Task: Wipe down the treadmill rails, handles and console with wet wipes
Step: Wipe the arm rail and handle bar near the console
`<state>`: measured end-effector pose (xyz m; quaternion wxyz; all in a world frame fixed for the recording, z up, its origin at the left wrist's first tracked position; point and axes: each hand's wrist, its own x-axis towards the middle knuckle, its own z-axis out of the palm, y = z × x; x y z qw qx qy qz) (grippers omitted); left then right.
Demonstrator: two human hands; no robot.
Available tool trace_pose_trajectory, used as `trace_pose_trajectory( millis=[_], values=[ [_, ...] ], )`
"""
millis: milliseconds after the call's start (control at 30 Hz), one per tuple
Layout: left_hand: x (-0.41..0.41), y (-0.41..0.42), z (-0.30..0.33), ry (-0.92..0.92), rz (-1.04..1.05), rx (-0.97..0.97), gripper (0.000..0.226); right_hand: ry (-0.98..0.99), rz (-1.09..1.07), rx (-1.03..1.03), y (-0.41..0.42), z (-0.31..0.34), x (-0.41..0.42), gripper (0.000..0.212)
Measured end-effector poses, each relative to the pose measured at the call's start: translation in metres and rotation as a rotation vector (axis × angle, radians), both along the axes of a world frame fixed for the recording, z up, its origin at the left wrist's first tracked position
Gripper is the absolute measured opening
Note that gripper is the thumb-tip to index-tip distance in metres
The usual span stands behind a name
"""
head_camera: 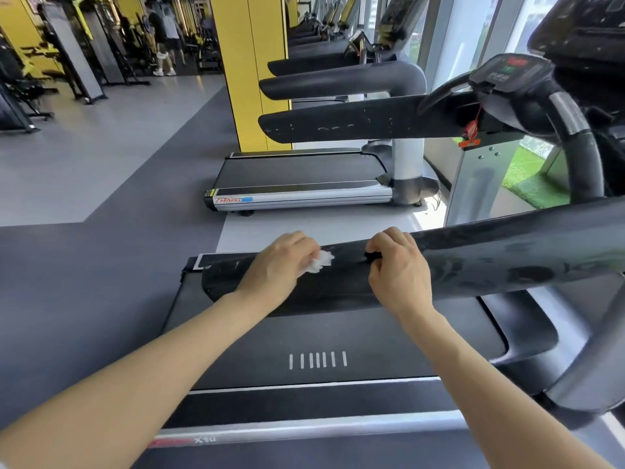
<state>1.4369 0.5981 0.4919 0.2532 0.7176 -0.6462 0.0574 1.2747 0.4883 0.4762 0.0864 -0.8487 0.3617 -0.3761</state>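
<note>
Head view: left hand (275, 262) pinches a scrunched wet wipe (320, 262) & presses it on the near handrail (490, 262), mid-frame. Right hand (399, 265) is curled over the rail's top edge, just beside the wipe, gripping it. To do this bit well, I think: rub w/ long pushes along the rail, not little dabs, go round the far edge too, & turn the wipe when it gets dirty. Far rail (338, 125) shows white marks; console (507, 71) sits upper right, prob. not wiped yet.
</note>
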Motion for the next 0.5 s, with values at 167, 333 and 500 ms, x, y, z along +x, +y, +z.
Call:
trace_pose_trajectory(
  millis=[167,333,500],
  values=[
    [0.01,0.024,-0.001,0.047,0.081,-0.017,0.008,-0.016,-0.005,0.013,0.0,-0.001,0.0,0.025],
    [-0.025,-0.033,0.004,0.053,0.048,-0.042,0.009,-0.013,-0.006,0.022,0.0,0.001,0.001,0.023],
    [-0.016,-0.023,0.006,0.021,-0.035,-0.009,0.007,-0.002,0.012,0.04,-0.001,0.002,-0.002,0.024]
  ],
)
